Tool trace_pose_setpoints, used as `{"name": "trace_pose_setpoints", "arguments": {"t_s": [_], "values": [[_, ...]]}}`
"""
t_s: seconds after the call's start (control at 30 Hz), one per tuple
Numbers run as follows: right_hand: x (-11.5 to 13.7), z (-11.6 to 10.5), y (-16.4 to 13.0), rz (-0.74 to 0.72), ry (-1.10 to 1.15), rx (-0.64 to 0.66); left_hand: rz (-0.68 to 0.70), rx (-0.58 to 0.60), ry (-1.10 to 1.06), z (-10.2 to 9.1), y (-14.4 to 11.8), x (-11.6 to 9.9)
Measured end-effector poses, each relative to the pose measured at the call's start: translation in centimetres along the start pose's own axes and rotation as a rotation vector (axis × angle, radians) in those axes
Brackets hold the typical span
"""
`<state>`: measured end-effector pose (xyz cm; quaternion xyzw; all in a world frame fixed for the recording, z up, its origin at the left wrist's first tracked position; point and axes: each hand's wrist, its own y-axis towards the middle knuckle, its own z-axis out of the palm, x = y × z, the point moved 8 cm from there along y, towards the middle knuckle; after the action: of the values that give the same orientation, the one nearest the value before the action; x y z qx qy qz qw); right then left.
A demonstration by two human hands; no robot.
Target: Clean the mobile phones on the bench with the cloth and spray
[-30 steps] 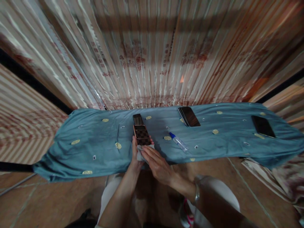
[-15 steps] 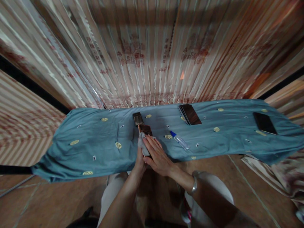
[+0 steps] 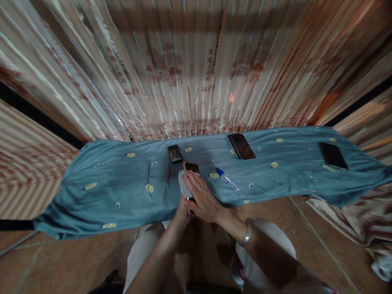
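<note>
Grey cloth (image 3: 185,187) shows between the hands (image 3: 203,200), right flat on top, left (image 3: 183,209) clamped around the phone (image 3: 192,167).

L of L grip (image 3: 183,209): cloth (image 3: 122,175) passable | obst fwd: blk item (image 3: 175,154) | R: btl (image 3: 229,181)

Hands (image 3: 203,199) and cloth (image 3: 184,185) hide most of the held phone (image 3: 192,166).

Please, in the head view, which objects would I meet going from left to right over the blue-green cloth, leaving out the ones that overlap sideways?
Small black rectangular object → dark copper-edged rectangular device → clear plastic bottle with blue cap → flat black rectangular slab
</note>
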<state>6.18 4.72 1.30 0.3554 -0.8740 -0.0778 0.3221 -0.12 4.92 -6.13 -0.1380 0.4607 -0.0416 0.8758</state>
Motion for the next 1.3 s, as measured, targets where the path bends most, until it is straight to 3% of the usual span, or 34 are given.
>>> {"name": "trace_pose_setpoints", "arguments": {"t_s": [0.33, 0.47, 0.63, 0.8, 1.1, 1.3], "values": [[-3.3, -1.2, 0.5, 0.113, 0.008, -0.090, -0.207, 0.070, -0.143, 3.2, -0.6, 1.0], [-4.8, -0.9, 0.2, 0.192, 0.031, -0.117, -0.237, 0.082, -0.226, 3.2, -0.5, 0.7], [-5.3, -0.2, 0.0, 0.220, 0.099, -0.117, -0.265, 0.013, -0.279, 2.1, -0.2, 0.4], [-4.3, 0.5, -0.5, 0.170, 0.103, -0.097, -0.272, -0.021, -0.287, 1.7, -0.1, -0.3], [-0.5, 1.2, -2.2, 0.001, 0.038, -0.042, -0.142, -0.162, -0.289, -0.4, 0.7, -1.6], [3.5, 1.5, -3.2, -0.116, -0.015, 0.034, -0.310, -0.086, -0.347, -0.6, 0.8, -0.4]]}}
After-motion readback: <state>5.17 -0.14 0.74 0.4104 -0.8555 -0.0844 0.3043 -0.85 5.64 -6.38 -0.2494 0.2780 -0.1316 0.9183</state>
